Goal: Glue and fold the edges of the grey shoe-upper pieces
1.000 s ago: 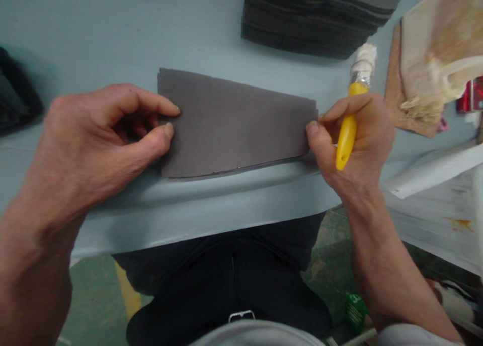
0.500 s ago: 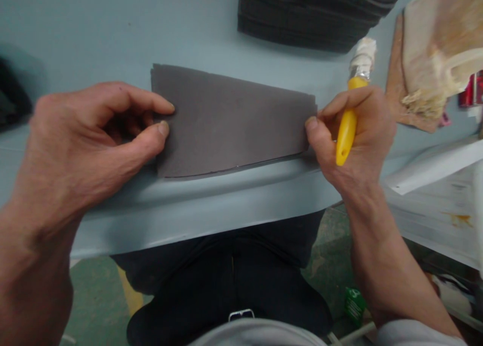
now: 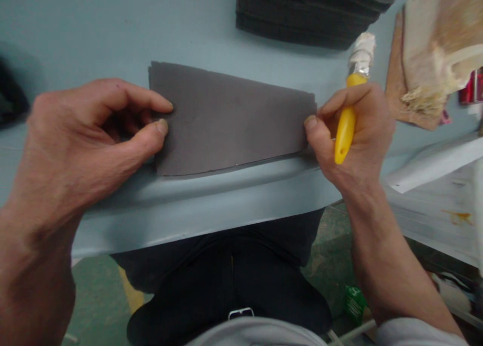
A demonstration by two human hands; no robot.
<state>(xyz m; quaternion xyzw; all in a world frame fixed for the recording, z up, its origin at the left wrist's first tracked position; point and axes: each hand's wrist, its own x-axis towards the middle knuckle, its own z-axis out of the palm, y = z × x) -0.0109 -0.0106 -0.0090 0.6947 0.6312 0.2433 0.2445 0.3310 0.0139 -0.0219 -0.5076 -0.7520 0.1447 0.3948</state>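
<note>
Now my left grip [image 3: 86,135] pinches one end of the grey foam sheet [image 3: 234,124] lying between both grips; my right grip [image 3: 358,130] pinches the other, also clutching a yellow-handled brush [image 3: 342,135] whose bristles might smear it.

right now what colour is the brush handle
Yellow; the brush handle shows best in the head view.

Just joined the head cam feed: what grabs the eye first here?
On the blue table lies a grey sheet, the left hand touching its left end. The right hand touches the other end while gripping a yellow-handled brush. A stack of dark sheets sits behind.
</note>
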